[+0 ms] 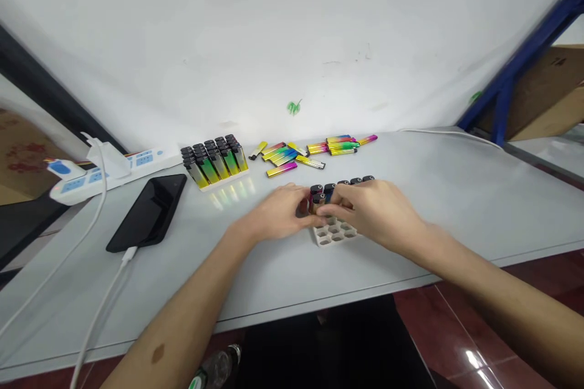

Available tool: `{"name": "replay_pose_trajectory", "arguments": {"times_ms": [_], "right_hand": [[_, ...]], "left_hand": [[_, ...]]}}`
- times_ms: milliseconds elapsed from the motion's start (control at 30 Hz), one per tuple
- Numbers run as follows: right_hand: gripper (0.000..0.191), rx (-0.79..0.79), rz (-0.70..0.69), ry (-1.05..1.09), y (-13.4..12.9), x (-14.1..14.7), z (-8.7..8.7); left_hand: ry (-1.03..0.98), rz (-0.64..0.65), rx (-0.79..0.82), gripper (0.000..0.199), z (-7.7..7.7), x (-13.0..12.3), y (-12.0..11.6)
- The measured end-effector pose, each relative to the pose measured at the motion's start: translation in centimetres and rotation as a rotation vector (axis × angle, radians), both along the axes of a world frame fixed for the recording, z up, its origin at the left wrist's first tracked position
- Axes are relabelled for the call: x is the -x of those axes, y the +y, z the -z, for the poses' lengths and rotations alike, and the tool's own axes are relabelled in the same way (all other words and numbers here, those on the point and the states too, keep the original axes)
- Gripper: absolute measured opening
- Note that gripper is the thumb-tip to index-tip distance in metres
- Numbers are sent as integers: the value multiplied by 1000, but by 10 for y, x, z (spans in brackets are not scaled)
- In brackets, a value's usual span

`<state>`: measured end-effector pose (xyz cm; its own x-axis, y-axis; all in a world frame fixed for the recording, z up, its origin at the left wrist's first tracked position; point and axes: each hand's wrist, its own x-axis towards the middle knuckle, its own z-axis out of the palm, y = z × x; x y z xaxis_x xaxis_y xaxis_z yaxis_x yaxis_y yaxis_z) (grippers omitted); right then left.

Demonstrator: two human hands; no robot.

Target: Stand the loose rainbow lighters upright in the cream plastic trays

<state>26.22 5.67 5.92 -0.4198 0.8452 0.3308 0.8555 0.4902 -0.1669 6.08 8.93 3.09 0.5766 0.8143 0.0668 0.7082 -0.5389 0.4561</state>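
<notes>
A white lighter tray with rows of holes sits on the table in front of me. Black-topped lighters stand upright along its back row. One lighter stands in front of them at the left end. My left hand is curled round the tray's left side, its thumb across the front by that lighter. From the right, my right hand reaches over the tray, fingers closed in a pinch beside the same lighter. My fingers partly hide their contact points. Empty holes show at the tray's front.
A second tray full of gradient-coloured lighters stands at the back left. Several loose, shiny lighters lie in a pile near the wall. A black phone with a white cable and a power strip occupy the left side.
</notes>
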Motion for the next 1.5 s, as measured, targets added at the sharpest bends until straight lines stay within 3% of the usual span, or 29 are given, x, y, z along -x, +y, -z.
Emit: {"name": "replay_pose_trajectory", "arguments": {"times_ms": [133,200,267,367,467,567,767,867,1033,1100,1400,1500], "right_hand": [[52,-94,45,243,28,-16,-24],[50,-84,101,374,56,-27,-25],[49,28,101,429,88,-37,-14],[41,239,-24,378,127,-44,18],[43,249,-97,249,145,-40,47],[51,169,-77,147,148,-30,59],[25,113,-74,224,145,-27,66],[25,178,-23,467,140,-37,64],[32,388,-9,1090,121,-47,47],[34,471,3,1223,114,-46,41],[34,609,92,1252,121,-48,51],[36,622,22,1238,119,-47,52]], "left_hand": [[11,-9,-35,43,0,-1,-1],[15,-10,-33,41,-1,-2,-2],[19,-14,-35,40,-1,-2,-2],[37,-22,-48,38,-1,-4,-2],[60,-22,-63,38,-1,-4,-2],[65,-13,-71,38,0,-4,-2],[82,-12,-85,39,2,-3,-1],[81,-15,-82,39,2,-3,-1],[65,-13,-84,37,1,-4,-2],[71,-17,-90,38,1,-4,-2],[72,-40,-94,39,0,-5,-2],[77,-51,-100,38,-2,-6,-4]]}}
